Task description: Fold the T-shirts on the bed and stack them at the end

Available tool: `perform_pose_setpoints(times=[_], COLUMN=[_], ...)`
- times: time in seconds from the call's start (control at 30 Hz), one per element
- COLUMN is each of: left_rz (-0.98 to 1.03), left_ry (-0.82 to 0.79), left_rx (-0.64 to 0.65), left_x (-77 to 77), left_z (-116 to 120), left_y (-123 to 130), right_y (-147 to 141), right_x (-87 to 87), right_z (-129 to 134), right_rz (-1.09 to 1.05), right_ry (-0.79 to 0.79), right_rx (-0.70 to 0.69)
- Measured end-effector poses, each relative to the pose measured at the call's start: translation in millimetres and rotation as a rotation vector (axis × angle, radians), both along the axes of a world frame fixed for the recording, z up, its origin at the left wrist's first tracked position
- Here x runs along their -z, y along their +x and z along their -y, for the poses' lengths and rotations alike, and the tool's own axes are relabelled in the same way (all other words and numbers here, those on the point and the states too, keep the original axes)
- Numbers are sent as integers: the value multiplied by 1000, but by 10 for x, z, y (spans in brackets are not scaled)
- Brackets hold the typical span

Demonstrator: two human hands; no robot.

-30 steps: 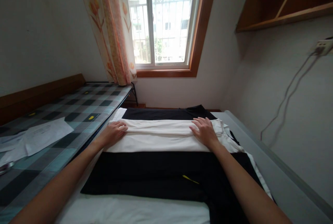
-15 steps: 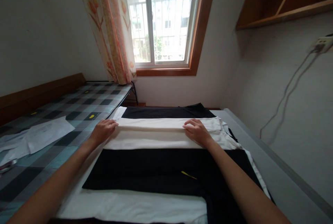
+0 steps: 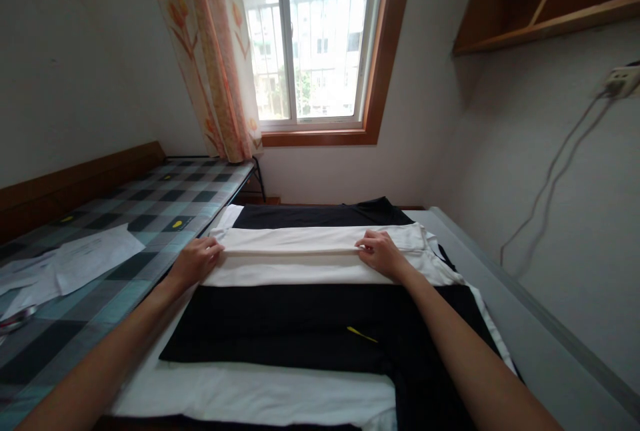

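Note:
A white garment (image 3: 280, 271) lies spread in a long band across the pile, with a raised crease running along its length. At the left end of that crease, my left hand (image 3: 199, 259) pinches the fabric. Farther right, my right hand (image 3: 379, 252) grips the same crease between thumb and fingers. Toward me lies a flat black garment (image 3: 270, 324) with a small yellow mark (image 3: 362, 334). White fabric (image 3: 260, 391) shows below it, and another black cloth (image 3: 320, 215) lies beyond the white band.
To the left stands a bed with a checked cover (image 3: 120, 201), holding white papers (image 3: 95, 254). A grey board edge (image 3: 530, 311) runs along the right. Ahead are a window (image 3: 320, 51) and curtain (image 3: 220, 51); a wooden shelf (image 3: 545, 31) and socket (image 3: 623, 81) are on the right wall.
Both hands have shifted slightly toward me, the left more than the right. The crease in the white garment has moved with them and now looks narrower and sharper.

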State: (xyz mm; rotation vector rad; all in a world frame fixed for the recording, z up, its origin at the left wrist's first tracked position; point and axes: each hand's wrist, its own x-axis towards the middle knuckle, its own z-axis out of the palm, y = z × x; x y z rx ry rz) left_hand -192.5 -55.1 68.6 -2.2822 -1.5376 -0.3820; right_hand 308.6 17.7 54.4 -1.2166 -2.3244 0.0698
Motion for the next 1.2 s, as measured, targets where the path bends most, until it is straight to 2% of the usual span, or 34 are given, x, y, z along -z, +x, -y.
perform_pose_setpoints(times=[0.1, 0.2, 0.4, 0.5, 0.6, 0.7, 0.8, 0.9, 1.03, 1.2], left_rz=[-36, -94, -65, -16, 67, 185, 276, 272, 189, 161], left_ry=[-16, -13, 99, 148, 107, 0, -106, -198, -289, -255], left_rx=[-23, -27, -95, -132, -84, 21, 104, 150, 72, -73], left_x=[-19, -35, -93, -127, -133, -66, 73, 227, 355, 407], left_z=[15, 36, 26, -73, -237, -436, -621, -728, -713, -624], left_y=[18, 59, 224, 385, 605, 832, 1009, 1113, 1165, 1188], right_y=[24, 41, 115, 160, 181, 184, 186, 185, 178, 176], right_x=[19, 15, 72, 134, 177, 195, 194, 185, 181, 195], right_z=[-8, -10, -69, -108, -131, -143, -150, -150, -142, -140], right_rz=[-59, -85, 36, 103, 210, 288, 307, 306, 302, 302], right_ry=[-90, -108, 49, 27, -49, -134, -188, -206, -210, -191], right_rx=[-29, -21, 289, 413, 471, 507, 527, 532, 535, 544])
